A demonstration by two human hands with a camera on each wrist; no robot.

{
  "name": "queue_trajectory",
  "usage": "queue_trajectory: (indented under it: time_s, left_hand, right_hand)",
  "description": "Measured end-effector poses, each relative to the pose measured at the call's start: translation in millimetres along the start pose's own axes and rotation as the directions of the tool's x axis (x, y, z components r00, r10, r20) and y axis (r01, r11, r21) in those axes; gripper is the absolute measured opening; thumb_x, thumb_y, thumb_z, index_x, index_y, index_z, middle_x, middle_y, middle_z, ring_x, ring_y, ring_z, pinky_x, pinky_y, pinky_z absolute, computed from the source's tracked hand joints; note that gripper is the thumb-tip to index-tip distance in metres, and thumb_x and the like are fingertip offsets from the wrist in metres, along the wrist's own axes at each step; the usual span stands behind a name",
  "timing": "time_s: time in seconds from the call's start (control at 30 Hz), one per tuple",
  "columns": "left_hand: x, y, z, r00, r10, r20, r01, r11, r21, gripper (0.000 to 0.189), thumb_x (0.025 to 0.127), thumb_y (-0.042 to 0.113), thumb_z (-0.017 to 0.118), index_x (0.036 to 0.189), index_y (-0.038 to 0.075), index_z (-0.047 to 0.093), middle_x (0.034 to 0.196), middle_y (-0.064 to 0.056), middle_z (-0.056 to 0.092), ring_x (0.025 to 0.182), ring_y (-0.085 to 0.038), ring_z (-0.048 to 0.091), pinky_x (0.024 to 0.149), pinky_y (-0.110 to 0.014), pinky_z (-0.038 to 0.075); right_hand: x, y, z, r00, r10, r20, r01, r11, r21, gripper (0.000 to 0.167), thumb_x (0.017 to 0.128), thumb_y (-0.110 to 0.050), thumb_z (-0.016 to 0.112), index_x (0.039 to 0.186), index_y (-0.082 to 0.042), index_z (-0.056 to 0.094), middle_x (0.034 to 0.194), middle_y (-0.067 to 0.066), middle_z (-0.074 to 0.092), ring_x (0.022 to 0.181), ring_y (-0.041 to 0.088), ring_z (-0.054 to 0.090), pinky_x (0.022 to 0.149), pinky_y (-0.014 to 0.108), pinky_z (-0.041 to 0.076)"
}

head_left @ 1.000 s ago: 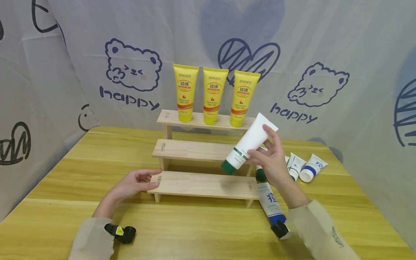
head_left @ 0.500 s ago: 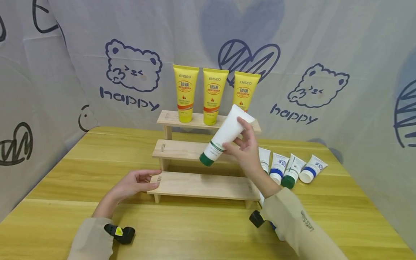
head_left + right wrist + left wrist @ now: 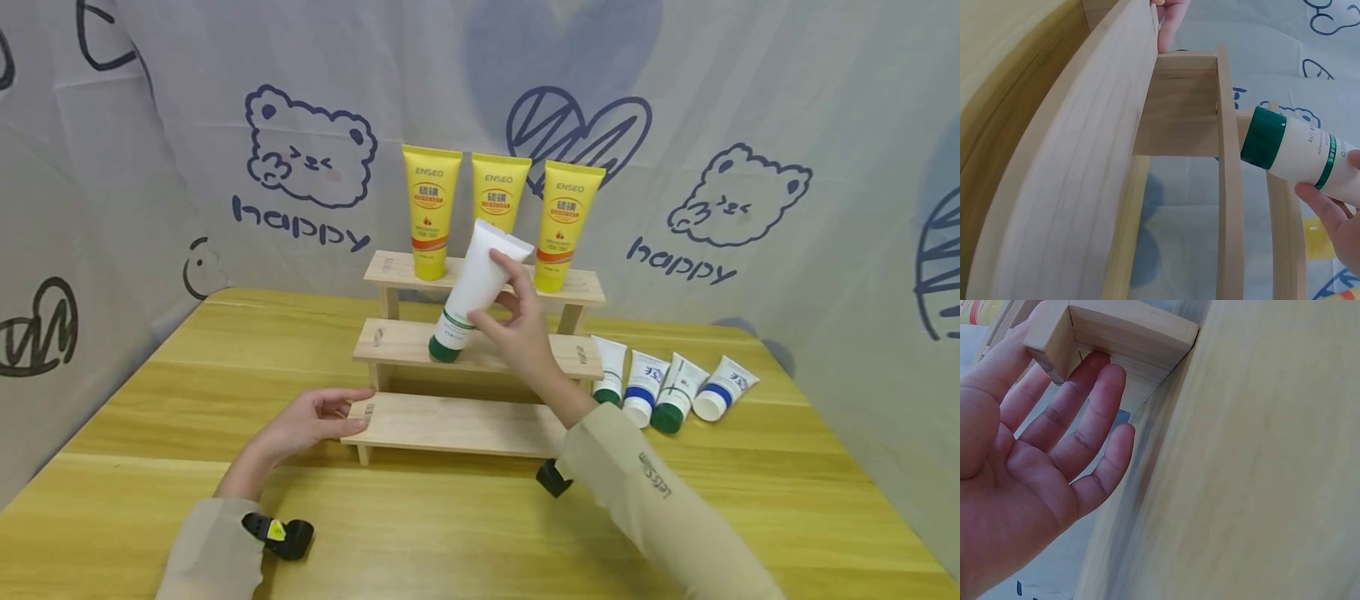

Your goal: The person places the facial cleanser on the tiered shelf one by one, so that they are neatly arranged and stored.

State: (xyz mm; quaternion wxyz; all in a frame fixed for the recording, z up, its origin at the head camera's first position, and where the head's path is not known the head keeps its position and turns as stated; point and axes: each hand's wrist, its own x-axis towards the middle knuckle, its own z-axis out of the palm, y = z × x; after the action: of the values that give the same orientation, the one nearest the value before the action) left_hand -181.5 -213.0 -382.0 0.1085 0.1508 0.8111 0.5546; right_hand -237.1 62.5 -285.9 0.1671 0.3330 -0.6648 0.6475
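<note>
My right hand (image 3: 522, 332) pinches a white squeeze tube (image 3: 478, 279) with a green cap between thumb and fingers. The tube leans, cap down, over the left half of the middle tier of a three-step wooden display stand (image 3: 450, 425). In the right wrist view the green cap (image 3: 1264, 137) is close to that tier's board; whether they touch I cannot tell. My left hand (image 3: 311, 425) grips the left end of the lowest step. From the left wrist, fingers (image 3: 1102, 400) show around the step's end. Three yellow tubes (image 3: 431, 212) stand on the top tier, the middle one partly hidden.
Right of the stand, several white tubes lie on the wooden table (image 3: 420, 533), some with green caps (image 3: 667, 417), others with blue bands (image 3: 717, 393). A printed cloth (image 3: 442, 75) hangs behind.
My right hand has carried the white tube leftward from the stand's right end to above the middle tier, turning it more upright. The left hand stays put.
</note>
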Motion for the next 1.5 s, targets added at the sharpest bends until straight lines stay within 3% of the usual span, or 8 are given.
queue_trajectory:
  time_s: [0.47,0.97,1.5]
  left_hand:
    - [1.0,0.0,0.2,1.0,-0.017,-0.008,0.017,1.0,0.011,0.051,0.083,0.019,0.065,0.126,-0.001,0.048,0.093,-0.013,0.05,0.081,-0.023,0.044,0.064,-0.031,0.043]
    - [0.3,2.1,-0.1,1.0,-0.025,-0.003,0.025,1.0,0.01,0.05,0.083,0.019,0.064,0.126,-0.002,0.049,0.097,-0.014,0.048,0.081,-0.023,0.044,0.065,-0.032,0.044]
    - [1.0,2.9,-0.5,1.0,-0.031,-0.007,0.031,1.0,0.005,0.051,0.084,0.02,0.064,0.127,-0.001,0.048,0.096,-0.012,0.048,0.082,-0.022,0.043,0.064,-0.032,0.043]
  right_hand:
    - [11.2,7,24,0.99,-0.132,0.058,0.14,0.979,-0.15,0.059,0.076,0.014,0.06,0.13,0.001,0.04,0.128,0.018,0.041,0.096,0.032,0.055,0.062,0.032,0.051]
    - [20.6,6,40,0.984,-0.124,0.126,0.152,0.958,-0.243,0.057,0.078,0.011,0.062,0.13,-0.001,0.043,0.118,0.018,0.047,0.093,0.027,0.053,0.064,0.028,0.05]
    - [14.6,10,39,0.975,-0.142,0.171,0.187,0.94,-0.285,0.054,0.076,0.013,0.062,0.126,-0.001,0.046,0.126,0.018,0.042,0.105,0.026,0.049,0.07,0.028,0.049]
